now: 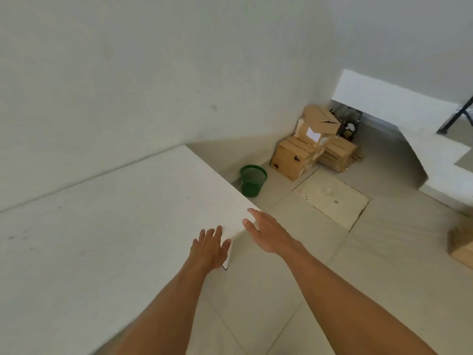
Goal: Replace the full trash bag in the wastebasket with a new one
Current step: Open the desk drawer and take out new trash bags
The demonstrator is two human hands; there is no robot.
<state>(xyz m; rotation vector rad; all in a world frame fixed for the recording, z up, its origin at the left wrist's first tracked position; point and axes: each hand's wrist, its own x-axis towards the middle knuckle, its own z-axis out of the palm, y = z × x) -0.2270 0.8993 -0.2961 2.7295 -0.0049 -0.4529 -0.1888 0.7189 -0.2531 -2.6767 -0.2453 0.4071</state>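
White table (102,226) across the near left, set against the wall. Stacked cardboard boxes (294,157) in the far corner. Green mesh wastebasket (253,179) upright on the floor just past the table's far end, left of the boxes. Left hand (211,248) flat on the table's near corner, fingers straight, gripping nothing. Right hand (266,234) open just right of it, fingertips seemingly touching the table edge.

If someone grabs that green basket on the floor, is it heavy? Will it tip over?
Probably light: the green wastebasket has mesh walls, and no bag shows inside. It is likely stiff, since it looks like moulded plastic. It narrows toward its base, so a push near the rim might tip it.
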